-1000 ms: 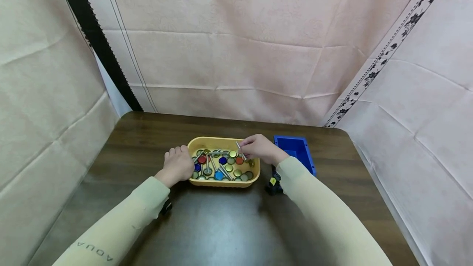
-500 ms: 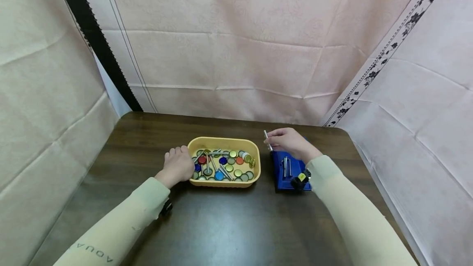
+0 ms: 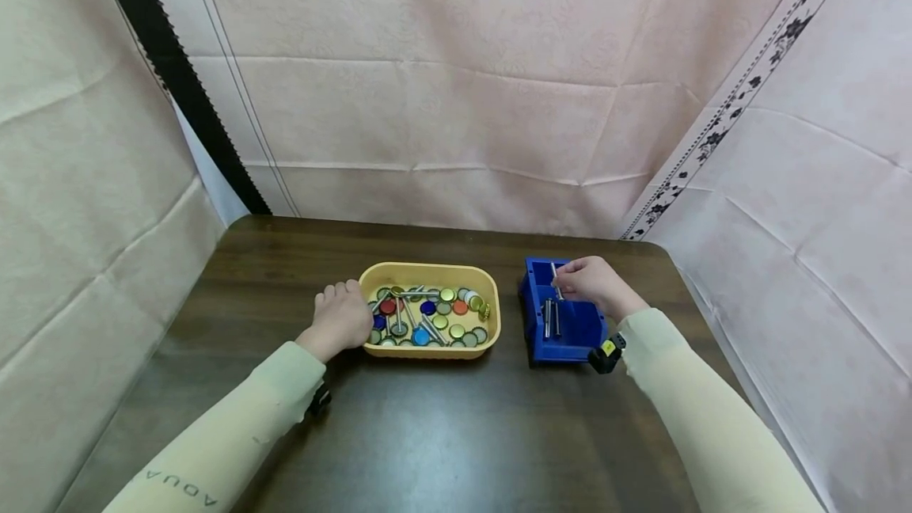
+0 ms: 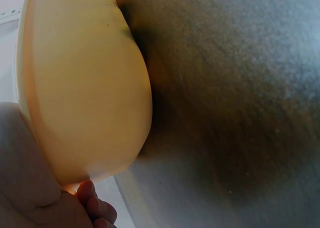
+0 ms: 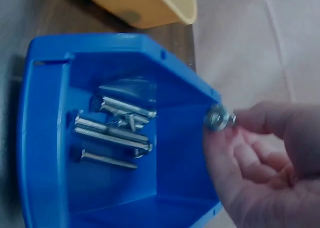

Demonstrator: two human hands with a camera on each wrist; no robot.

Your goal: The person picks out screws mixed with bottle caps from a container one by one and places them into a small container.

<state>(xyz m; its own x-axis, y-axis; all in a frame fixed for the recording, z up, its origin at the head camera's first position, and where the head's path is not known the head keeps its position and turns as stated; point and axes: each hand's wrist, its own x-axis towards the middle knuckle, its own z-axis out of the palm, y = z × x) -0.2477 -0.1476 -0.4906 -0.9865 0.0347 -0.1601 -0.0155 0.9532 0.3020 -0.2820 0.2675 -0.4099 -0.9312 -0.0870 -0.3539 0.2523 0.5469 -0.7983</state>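
Note:
My left hand (image 3: 340,318) holds the left end of a yellow tray (image 3: 427,353). In the left wrist view the fingers (image 4: 101,208) curl around the end of the tray. Loose bottle caps (image 3: 422,336) and metal bolts lie mixed inside it. Over the far part of a blue bin (image 3: 568,354), my right hand (image 3: 594,283) pinches a silver bolt (image 5: 218,118) between thumb and fingertips. The right wrist view shows the bolt end-on, above the bin's rim. Several similar bolts (image 5: 112,133) lie on the bin's floor.
Both containers stand on a dark wooden table (image 3: 435,426), with a narrow gap between them. Pale cloth (image 3: 442,117) hangs behind and on both sides of the table. A black device is strapped at each wrist.
My right hand has lifted the bolt out of the yellow tray and carried it right, over the blue bin. The left hand stays at the tray's left end.

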